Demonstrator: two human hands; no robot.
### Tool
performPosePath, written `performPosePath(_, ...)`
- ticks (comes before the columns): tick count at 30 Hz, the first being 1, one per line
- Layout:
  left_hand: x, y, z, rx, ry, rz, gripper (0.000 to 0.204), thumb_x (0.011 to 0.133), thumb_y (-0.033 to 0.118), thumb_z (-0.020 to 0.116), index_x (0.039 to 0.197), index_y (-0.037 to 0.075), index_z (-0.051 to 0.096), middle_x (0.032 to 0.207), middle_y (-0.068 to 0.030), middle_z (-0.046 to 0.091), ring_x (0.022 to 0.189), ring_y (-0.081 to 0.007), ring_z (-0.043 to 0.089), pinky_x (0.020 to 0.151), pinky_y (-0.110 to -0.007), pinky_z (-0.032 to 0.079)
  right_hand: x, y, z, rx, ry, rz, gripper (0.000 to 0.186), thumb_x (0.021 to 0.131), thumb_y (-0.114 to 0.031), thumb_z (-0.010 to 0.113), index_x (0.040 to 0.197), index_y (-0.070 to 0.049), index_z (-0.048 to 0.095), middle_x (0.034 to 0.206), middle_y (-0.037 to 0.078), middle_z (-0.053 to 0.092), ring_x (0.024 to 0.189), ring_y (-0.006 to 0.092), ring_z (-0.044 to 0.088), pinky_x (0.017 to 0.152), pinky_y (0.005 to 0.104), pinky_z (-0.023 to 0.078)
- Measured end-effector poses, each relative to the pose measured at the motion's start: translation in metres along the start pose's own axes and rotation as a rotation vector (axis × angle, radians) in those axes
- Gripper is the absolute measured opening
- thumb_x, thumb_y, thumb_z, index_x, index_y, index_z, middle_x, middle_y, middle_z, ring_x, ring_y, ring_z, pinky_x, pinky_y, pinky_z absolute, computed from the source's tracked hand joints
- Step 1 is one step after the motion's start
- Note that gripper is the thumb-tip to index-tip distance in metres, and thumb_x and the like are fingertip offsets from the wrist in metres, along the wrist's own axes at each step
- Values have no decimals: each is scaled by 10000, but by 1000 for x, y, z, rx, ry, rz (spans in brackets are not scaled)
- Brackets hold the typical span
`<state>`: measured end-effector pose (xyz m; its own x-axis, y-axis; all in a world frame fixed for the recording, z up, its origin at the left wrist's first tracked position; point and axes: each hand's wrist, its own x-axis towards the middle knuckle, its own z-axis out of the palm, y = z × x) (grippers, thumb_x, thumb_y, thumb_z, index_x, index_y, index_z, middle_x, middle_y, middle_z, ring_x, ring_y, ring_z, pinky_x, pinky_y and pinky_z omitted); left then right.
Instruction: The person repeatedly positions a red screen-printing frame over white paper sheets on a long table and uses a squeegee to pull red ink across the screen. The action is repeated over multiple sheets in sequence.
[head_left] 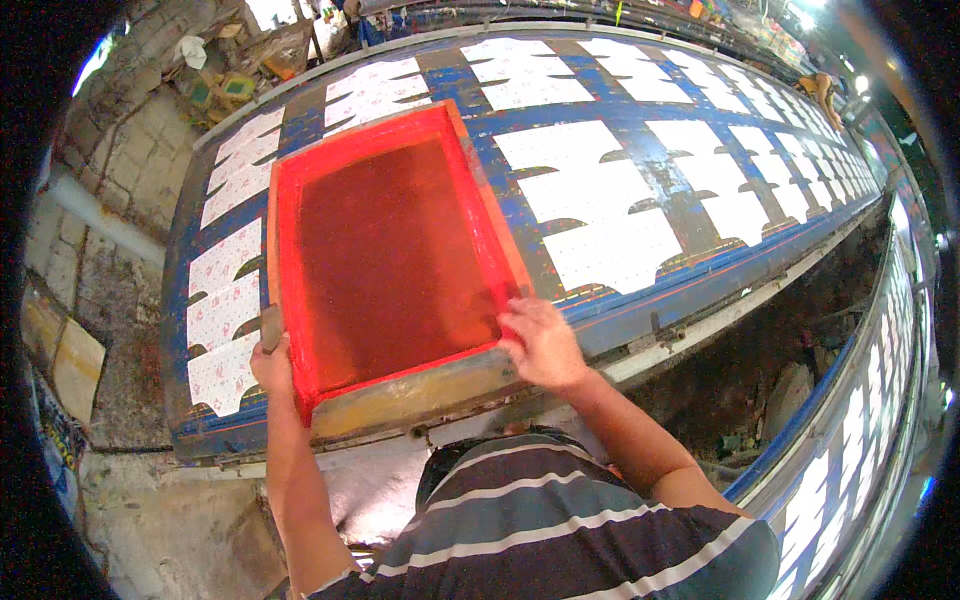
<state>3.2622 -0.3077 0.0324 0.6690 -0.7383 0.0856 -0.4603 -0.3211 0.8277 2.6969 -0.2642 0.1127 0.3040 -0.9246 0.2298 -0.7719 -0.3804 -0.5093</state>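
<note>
A wooden screen-printing frame (460,390) lies on the long blue table, its inner border thick with red ink and its mesh (390,260) dark reddish brown. My left hand (272,365) is closed around the frame's left side near the front corner. Just above that hand a small brown block (271,328) juts from the frame's edge; its link to the frame is unclear. At the right side, near the front corner, my right hand (543,342) grips the rim with curled fingers, slightly blurred.
White cut fabric pieces (590,200) lie in rows along the table (465,170); those at the left bear small reddish prints (225,320). Another table with white pieces (850,440) runs along the right, beyond a dark gap. A brick wall (140,150) stands at the left.
</note>
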Motion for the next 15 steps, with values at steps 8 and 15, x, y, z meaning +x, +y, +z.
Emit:
performPosePath(8,4,-3,-2,-5,-26,1,276,949,143,892,1158,-21,817,1044,-103,845,912,-219,761,877,-390,591,25,43,5,72,3,250,698,890,-167,877,1548,-115,652,1427,241,708,1336,466,655,1176,552,518)
performPosePath(15,5,-17,-2,-43,-67,46,263,954,89,879,1181,-12,791,1089,-74,832,965,-212,750,933,-373,577,34,36,21,32,145,254,662,821,4,811,1460,-140,715,1188,153,735,1144,408,715,978,509,603)
